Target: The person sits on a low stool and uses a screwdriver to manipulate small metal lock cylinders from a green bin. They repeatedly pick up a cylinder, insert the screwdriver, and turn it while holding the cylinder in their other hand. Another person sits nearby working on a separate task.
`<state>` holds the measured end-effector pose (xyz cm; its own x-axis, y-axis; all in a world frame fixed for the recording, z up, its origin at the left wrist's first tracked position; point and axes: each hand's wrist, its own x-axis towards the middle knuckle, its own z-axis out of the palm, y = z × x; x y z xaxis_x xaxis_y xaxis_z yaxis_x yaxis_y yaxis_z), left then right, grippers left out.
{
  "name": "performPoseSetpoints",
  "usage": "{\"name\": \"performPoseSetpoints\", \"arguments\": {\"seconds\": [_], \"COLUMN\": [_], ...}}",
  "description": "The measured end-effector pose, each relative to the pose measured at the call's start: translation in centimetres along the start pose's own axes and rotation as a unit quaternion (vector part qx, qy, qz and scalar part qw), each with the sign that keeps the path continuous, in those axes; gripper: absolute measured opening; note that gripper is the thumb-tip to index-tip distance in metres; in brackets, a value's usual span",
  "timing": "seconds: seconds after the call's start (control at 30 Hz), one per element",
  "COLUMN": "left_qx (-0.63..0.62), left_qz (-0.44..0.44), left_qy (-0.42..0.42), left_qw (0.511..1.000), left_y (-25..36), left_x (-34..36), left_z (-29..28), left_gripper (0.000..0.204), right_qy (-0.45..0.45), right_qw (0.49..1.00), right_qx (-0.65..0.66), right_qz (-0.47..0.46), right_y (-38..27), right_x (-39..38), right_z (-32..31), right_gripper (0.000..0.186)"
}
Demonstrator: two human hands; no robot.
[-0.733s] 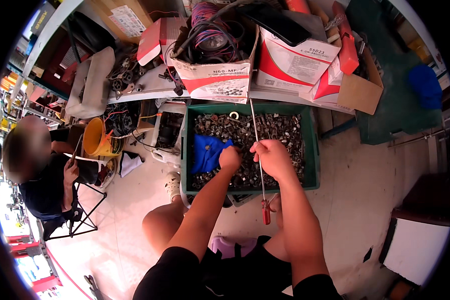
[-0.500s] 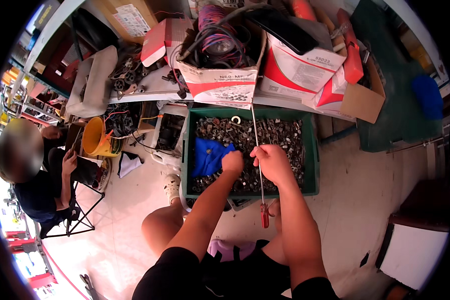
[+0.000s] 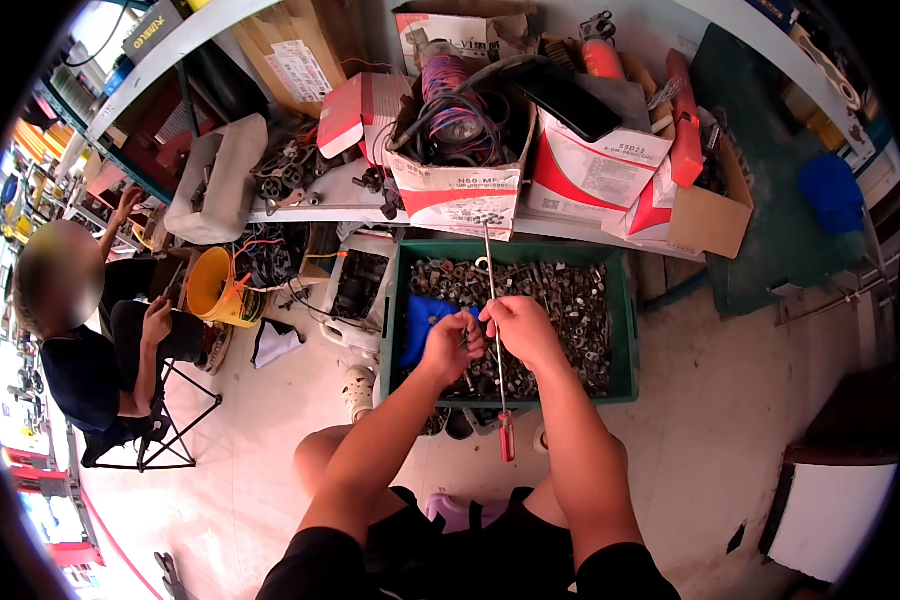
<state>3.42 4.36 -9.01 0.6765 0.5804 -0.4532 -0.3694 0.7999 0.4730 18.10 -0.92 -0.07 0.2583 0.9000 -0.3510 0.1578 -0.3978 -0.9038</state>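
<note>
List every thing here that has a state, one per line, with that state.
Left hand: closed on something small, above the crate.
Right hand: gripping the screwdriver's shaft.
Screwdriver: held upright, red handle down, tip up.
Green crate: open, full of metal hardware.
Cable box: open, stuffed with coiled cables.
Yellow bucket: tipped on its side.

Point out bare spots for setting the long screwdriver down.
Bare floor right of the green crate, before the white box; more bare floor between the crate and the folding stool. Crowded: the crate's metal parts and the shelf above.
</note>
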Motion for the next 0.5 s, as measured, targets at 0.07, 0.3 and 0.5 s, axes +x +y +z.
{"name": "performPoseSetpoints", "arguments": {"seconds": [0.07,0.3,0.5], "left_qx": [0.013,0.256,0.311], "left_qz": [-0.030,-0.076,-0.057], "left_qy": [-0.004,0.063,0.026], "left_qw": [0.999,0.962,0.948], "left_y": [1.7,1.8,0.6], "left_x": [-3.5,-9.3,-9.1], "left_z": [2.3,4.1,5.5], "left_gripper": [0.026,0.040,0.033], "right_qy": [-0.007,-0.071,-0.071], "right_qw": [1.000,0.990,0.981], "right_qx": [0.017,0.118,0.176], "right_qz": [-0.005,0.027,0.034], "right_y": [0.5,-0.2,-0.7], "right_x": [0.5,0.2,-0.2], "right_z": [0.1,0.5,0.7], "right_gripper": [0.029,0.029,0.029]}}
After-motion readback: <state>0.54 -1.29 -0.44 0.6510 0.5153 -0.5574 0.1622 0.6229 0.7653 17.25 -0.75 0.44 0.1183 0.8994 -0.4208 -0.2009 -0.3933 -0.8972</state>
